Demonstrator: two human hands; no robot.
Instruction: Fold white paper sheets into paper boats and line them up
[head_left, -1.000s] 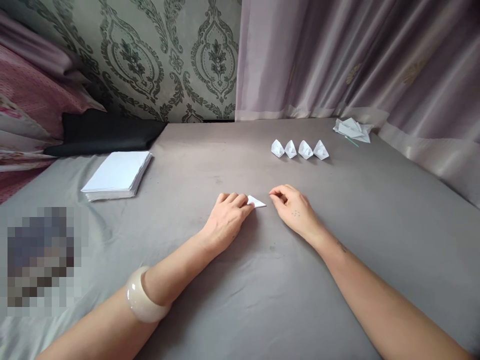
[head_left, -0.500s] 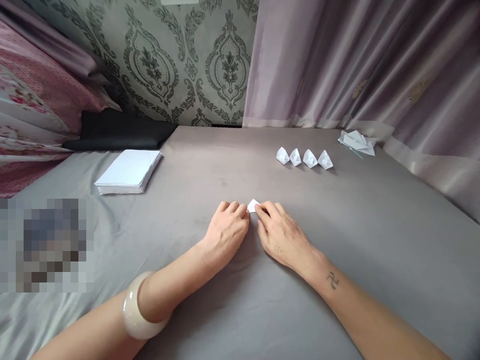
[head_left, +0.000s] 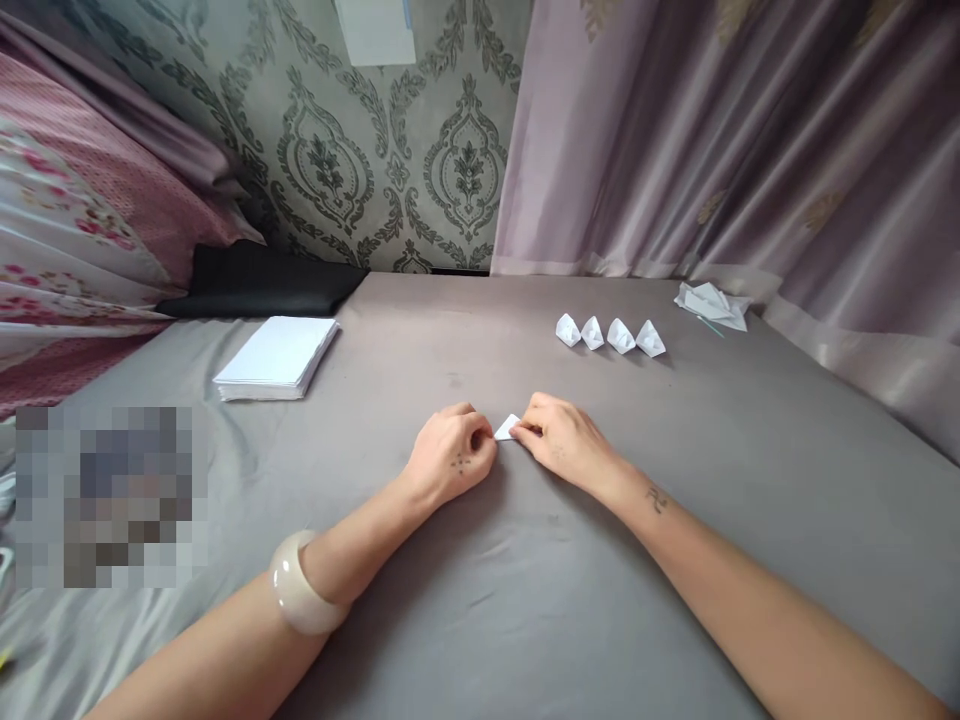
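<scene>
A small white folded paper (head_left: 506, 428), triangular in outline, lies low over the grey sheet between my two hands. My left hand (head_left: 454, 450) is closed, its thumb and finger pinching the paper's left corner. From the other side, my right hand (head_left: 561, 435) pinches the right part of it with thumb and forefinger, hiding that edge. Beyond my hands several folded paper boats (head_left: 620, 337) stand in a row on the sheet.
A thick stack of white paper (head_left: 277, 352) sits at the left, in front of a black cloth (head_left: 262, 280). Loose folded papers (head_left: 711, 303) and a thin green stick (head_left: 710, 326) lie at the back right by the curtain (head_left: 637, 150). A blurred-out object (head_left: 135, 490) is at the left.
My right hand has come in from the right and taken hold of the folded paper. My left hand has turned and now pinches its left corner. The camera view has shifted.
</scene>
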